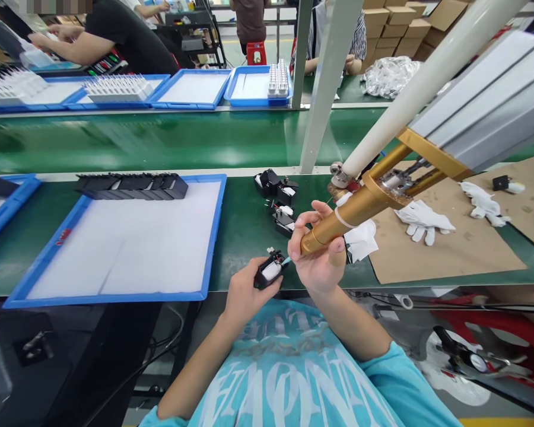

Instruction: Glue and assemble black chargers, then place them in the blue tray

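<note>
My left hand (244, 293) grips a small black plastic housing (270, 270) with a white part and thin wires inside, just over the front edge of the green bench. Slanting in from the upper right is a gold-coloured dispenser (333, 228) with a grey body. My right hand (318, 261) is closed around its lower end. The thin light-blue nozzle (286, 261) meets the housing's right side; whether it touches is too small to tell. Several similar black housings (281, 204) with white parts lie on the bench beyond my hands.
A blue-rimmed tray (208, 249) at left carries a row of black housings (133, 185). White gloves (422, 220) lie on brown cardboard (400, 261) at right. A metal post (319, 89) rises behind the dispenser. Co-workers sit across the line, beyond more blue trays (191, 107).
</note>
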`<state>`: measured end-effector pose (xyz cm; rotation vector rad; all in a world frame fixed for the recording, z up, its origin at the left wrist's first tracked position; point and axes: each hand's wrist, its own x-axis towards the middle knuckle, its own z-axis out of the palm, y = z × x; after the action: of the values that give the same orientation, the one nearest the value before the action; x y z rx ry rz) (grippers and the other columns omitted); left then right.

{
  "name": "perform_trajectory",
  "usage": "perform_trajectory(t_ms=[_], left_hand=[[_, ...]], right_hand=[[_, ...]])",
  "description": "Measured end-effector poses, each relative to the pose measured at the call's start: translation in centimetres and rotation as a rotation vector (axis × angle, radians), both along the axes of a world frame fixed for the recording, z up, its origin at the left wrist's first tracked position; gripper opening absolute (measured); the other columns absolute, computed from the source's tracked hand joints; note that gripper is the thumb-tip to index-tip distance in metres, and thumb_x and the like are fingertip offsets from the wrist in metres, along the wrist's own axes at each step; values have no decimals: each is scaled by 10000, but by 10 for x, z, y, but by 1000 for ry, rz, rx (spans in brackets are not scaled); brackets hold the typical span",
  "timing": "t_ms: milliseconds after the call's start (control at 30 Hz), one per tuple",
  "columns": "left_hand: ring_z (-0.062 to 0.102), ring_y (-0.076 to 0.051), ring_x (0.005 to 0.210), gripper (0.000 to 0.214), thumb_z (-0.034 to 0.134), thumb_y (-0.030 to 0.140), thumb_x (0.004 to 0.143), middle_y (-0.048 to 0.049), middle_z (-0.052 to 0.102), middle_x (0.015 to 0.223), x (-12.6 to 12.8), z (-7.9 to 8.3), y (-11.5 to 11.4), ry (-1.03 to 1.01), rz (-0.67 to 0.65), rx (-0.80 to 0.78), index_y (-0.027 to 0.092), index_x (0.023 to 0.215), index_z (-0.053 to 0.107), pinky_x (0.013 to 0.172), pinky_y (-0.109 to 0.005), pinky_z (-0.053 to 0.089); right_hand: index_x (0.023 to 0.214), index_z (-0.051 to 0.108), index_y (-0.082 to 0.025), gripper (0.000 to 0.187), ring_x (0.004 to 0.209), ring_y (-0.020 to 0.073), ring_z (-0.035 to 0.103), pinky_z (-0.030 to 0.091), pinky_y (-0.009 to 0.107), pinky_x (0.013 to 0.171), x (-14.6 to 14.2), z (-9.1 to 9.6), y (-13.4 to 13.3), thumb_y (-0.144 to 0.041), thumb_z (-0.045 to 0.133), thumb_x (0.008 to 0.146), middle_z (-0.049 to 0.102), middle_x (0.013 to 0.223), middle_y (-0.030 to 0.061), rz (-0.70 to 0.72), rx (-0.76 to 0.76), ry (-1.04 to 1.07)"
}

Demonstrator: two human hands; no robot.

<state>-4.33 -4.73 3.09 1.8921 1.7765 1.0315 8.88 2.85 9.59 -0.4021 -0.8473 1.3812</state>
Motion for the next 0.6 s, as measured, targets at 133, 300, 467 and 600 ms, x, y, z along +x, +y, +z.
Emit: perform_trajectory(t_ms=[133, 300, 467, 600], left_hand=[[676, -176, 848, 325, 668, 255, 804, -46, 704, 986, -4, 8, 2, 2, -70, 100, 197, 1110, 575, 743, -269, 529], [656, -174, 901, 370, 658, 198, 799, -41, 675, 1011, -7, 21, 7, 31, -161, 85, 213, 1158, 567, 802, -282, 517], [650, -178, 875, 370, 640, 199, 806, -45, 653, 991, -8, 31, 11, 74, -219, 62, 224, 1167, 564, 776, -286, 518], [650, -180, 867, 370, 632, 199, 800, -41, 647, 980, -7, 34, 13, 90, -235, 43, 229, 1162, 565, 766, -285, 517]], right_hand=[[1137, 535, -276, 487, 391, 62, 482, 321, 215, 280, 2, -2, 1, -609, 587, 786, 586, 873, -5, -4, 18, 13], [1119, 539, -268, 434, 396, 63, 498, 323, 207, 276, 2, -3, 1, -573, 580, 813, 591, 884, -1, 13, 54, 54], [946, 516, -257, 344, 393, 55, 493, 335, 202, 287, 2, -3, 0, -570, 573, 816, 587, 891, -5, -5, 51, 27], [982, 524, -260, 348, 390, 54, 488, 323, 197, 271, 4, -3, 1, -566, 566, 824, 593, 905, -1, 12, 70, 48]])
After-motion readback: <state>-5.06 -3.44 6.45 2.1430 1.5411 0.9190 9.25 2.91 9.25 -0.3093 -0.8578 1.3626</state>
